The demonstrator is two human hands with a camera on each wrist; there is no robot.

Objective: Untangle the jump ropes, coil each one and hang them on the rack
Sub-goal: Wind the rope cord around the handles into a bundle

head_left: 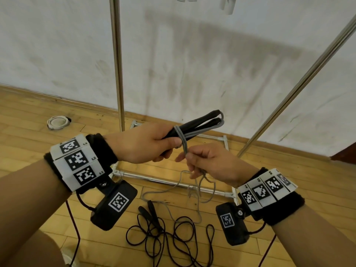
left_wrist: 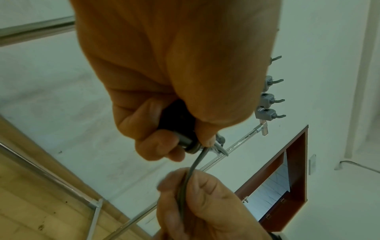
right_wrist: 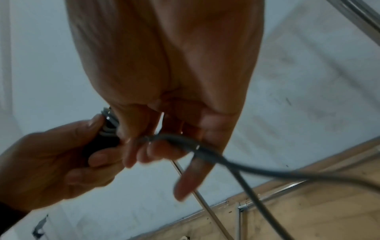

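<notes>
Clenched round two black handles [head_left: 194, 125], the left hand [head_left: 142, 143] holds them side by side while the right hand [head_left: 208, 162] pinches the grey rope [head_left: 184, 145] just below a few turns already wound round the handles. Its slack trails to the floor by the rack [head_left: 117, 60]'s base, and the dark rope [head_left: 163, 236] lies loose there, handles and all.

From the left wrist, the left fingers [left_wrist: 156, 142] wrap the handle end, with grey rope running down into the right hand's pinch; hooks [left_wrist: 269, 112] show on the rack behind.

From the right wrist, rope passes through the right fingers [right_wrist: 162, 149] and away, blurred.

Judging by this, coiling the grey rope is under way; next come more turns, kept taut, feeding slack without snagging.
</notes>
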